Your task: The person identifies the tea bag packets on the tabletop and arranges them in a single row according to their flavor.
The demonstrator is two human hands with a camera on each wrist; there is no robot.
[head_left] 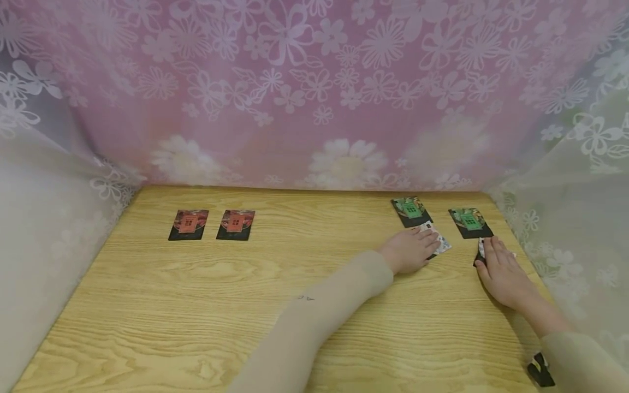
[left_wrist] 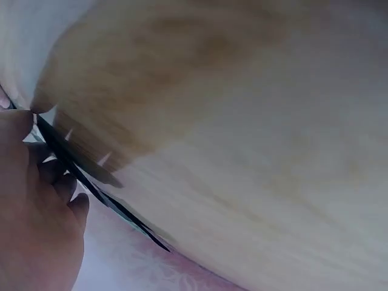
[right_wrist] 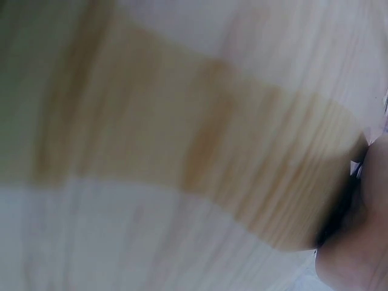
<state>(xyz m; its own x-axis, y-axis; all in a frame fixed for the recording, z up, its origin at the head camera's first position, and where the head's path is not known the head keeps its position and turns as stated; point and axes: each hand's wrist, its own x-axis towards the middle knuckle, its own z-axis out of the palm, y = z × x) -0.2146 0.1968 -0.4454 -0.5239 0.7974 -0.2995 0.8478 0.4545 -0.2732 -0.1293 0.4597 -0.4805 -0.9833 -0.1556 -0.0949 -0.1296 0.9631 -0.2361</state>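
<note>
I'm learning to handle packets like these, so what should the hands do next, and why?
Probably ease the left hand and right hand straight up: the left partly covers a white-patterned packet, the right a second packet, and both seem to lie on the table, in front of the green packets.

Your left hand [head_left: 410, 249] lies palm down, fingers stretched out side by side, aimed forward and to the right. Your right hand [head_left: 503, 275] lies palm down too, to its right and a little nearer you, fingers straight and leaning left, thumb apart. Your left arm [head_left: 314, 327] slants rightward to its hand, sleeved to the wrist; your right wrist [head_left: 533, 314] is bare.
</note>
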